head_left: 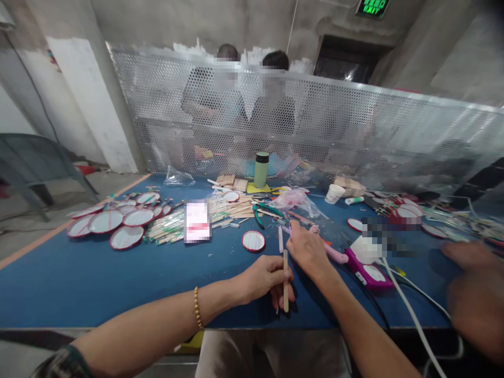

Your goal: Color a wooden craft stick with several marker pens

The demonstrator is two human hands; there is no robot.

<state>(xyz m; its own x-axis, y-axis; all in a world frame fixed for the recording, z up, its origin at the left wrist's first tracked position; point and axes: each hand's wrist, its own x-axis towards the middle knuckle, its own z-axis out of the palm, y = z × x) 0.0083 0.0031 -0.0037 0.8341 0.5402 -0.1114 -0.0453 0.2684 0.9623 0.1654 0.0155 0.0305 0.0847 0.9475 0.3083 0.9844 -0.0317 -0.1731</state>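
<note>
My left hand (262, 278) pinches a flat wooden craft stick (286, 294), held nearly upright over the front of the blue table. Just to its right, my right hand (307, 247) reaches forward with bent fingers; what lies under the fingertips is hidden. A pink tool like a glue gun (335, 255) lies partly behind that hand. Left of the right fingertips is a short whitish stick (281, 239). A small round mirror-like disc with a red rim (253, 241) rests beyond my left hand.
Larger red-rimmed discs (105, 221) pile up at left beside bundled sticks (169, 226). Green-handled pliers (258, 215), a green bottle (261, 170) and a paper cup (334, 193) stand or lie farther back. A magenta box (368, 270) and white cable (407, 310) are near another person's blurred hand (468, 257).
</note>
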